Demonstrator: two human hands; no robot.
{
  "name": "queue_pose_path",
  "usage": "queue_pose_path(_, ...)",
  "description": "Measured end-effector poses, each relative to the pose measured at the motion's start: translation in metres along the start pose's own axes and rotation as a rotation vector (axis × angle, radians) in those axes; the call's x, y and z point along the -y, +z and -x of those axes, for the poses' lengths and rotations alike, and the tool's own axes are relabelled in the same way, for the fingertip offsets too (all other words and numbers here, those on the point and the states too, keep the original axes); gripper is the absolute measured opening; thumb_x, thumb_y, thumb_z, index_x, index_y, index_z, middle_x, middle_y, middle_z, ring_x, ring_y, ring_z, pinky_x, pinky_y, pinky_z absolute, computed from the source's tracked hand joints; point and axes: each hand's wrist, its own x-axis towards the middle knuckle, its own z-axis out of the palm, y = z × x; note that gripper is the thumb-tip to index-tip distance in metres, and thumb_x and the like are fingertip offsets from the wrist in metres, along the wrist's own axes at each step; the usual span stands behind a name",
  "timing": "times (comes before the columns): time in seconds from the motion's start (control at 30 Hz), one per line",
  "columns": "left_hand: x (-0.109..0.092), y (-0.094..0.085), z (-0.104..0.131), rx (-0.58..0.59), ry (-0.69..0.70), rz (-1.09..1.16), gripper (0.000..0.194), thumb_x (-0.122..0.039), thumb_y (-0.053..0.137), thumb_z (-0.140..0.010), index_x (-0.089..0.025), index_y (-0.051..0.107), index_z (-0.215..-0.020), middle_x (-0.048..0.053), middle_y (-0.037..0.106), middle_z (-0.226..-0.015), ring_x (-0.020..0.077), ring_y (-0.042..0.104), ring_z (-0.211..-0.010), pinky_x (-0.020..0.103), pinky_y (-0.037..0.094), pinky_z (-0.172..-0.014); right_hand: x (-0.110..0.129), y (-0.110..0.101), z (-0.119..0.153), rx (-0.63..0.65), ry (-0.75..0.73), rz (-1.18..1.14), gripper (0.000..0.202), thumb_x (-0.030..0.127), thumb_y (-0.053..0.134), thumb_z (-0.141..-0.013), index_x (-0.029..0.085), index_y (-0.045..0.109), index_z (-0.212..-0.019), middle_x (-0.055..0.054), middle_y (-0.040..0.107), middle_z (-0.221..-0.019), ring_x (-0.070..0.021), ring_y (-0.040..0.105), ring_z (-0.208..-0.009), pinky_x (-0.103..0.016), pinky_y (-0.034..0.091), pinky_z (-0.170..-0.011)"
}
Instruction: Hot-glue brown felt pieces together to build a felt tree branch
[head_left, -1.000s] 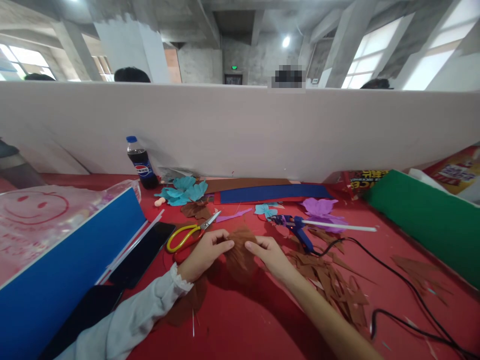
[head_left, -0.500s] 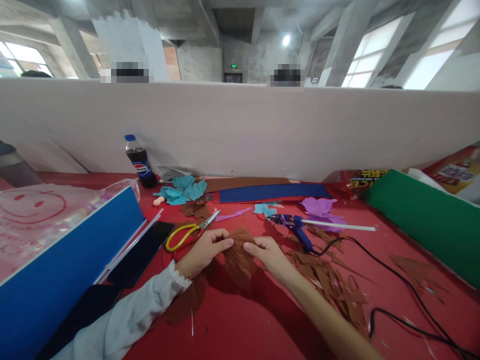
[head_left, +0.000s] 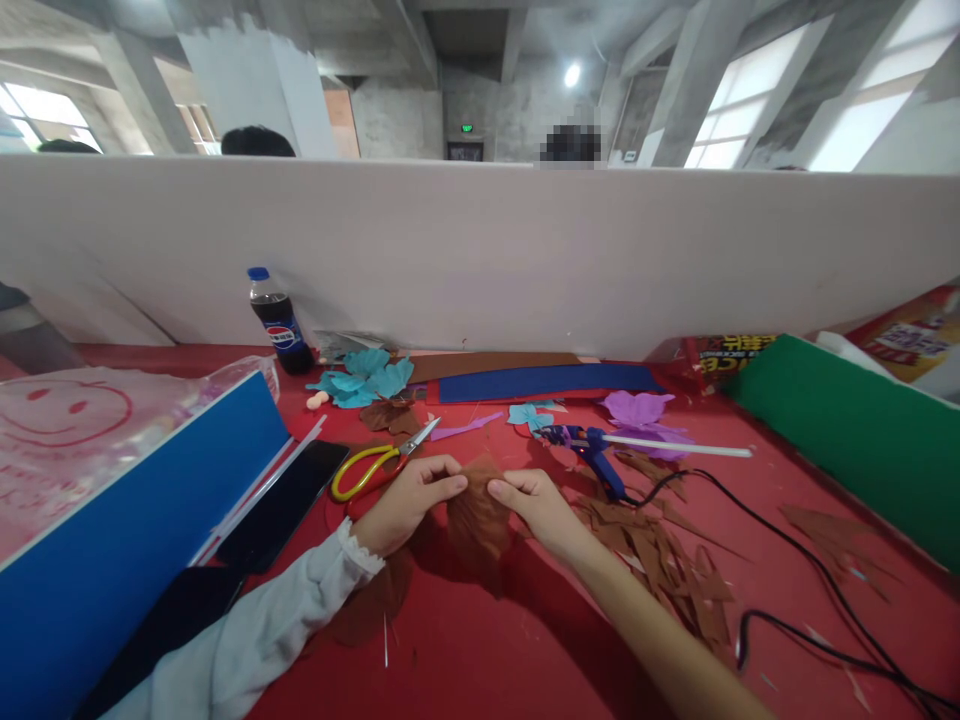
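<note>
A thin brown paper piece [head_left: 480,530] hangs between my two hands over the red table. My left hand [head_left: 409,500] pinches its upper left edge between thumb and fingers. On the other side, my right hand [head_left: 540,505] grips the upper right edge the same way. Yellow-handled scissors [head_left: 367,470] lie just beyond my left hand, blades partly apart. Past my right hand rests a blue glue gun [head_left: 600,465] with a white stick in its back. Brown paper scraps [head_left: 660,560] are heaped right of my right forearm.
Turquoise paper flowers [head_left: 364,380], purple petals [head_left: 637,410] and a blue strip [head_left: 547,382] lie at the back. A cola bottle [head_left: 281,325] stands back left. Blue [head_left: 150,490] and green [head_left: 840,440] boards flank the table. A black cable [head_left: 780,530] curves at right.
The brown paper's top edge sits slightly differently between my fingers. My hands have hardly moved, and both still pinch the paper.
</note>
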Motion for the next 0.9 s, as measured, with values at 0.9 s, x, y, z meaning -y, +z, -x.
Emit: queue_pose_path(0.9,-0.011,0.006,0.003,-0.059,0.094,-0.182,0.021,-0.034,0.059,-0.075,-0.014,0.055,-0.075,-0.002,0.053,-0.071,0.0105,0.048,-0.068,0.021,0.038,-0.065,0.007,0.005,-0.002,-0.098,-0.013,-0.03,0.019,0.033,0.061,-0.068,0.017,0.051,-0.063,0.005,0.046,-0.059,-0.0086,0.04,-0.055,-0.022,0.033,-0.054)
